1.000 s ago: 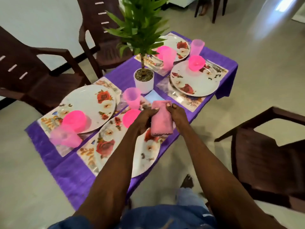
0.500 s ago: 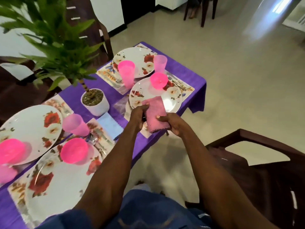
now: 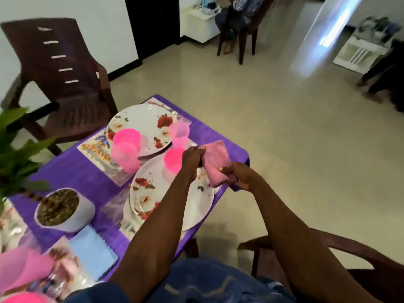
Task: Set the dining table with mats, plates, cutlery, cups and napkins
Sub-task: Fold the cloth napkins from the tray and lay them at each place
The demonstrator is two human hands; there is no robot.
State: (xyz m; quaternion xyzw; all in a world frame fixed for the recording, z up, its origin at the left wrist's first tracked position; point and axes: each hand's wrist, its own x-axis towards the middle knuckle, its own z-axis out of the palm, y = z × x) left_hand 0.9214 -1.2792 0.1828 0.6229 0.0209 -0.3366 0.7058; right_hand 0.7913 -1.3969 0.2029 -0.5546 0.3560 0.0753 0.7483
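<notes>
No legible brand, label or writing appears; the printed placemat point(image 3: 99, 149) at the far setting carries a butterfly motif and lettering too blurred to read.

Containers: a white round plant pot point(image 3: 65, 212) holds dark soil and a green leafy plant point(image 3: 15, 149). Two translucent pink plastic cups point(image 3: 179, 132) stand at the far end of the surface, and an inverted bright pink plastic bowl point(image 3: 173, 160) sits on the near floral plate point(image 3: 153, 193). A second pink bowl point(image 3: 126, 138) rests on the far floral plate point(image 3: 144, 121). Contents of the cups cannot be determined.

The folded pink cloth napkin point(image 3: 215, 159) is held over the right edge of the near plate, above the purple tablecloth point(image 3: 76, 171) covering the surface. The left hand point(image 3: 192, 156) pinches its upper left corner; the right hand point(image 3: 236, 174) grips its lower edge with fingers curled round it. Both hands are close together, clamped on the napkin.

A folded light blue napkin point(image 3: 91, 252) lies flat near the pot. Dark brown plastic chairs point(image 3: 63, 79) stand beside the surface.
</notes>
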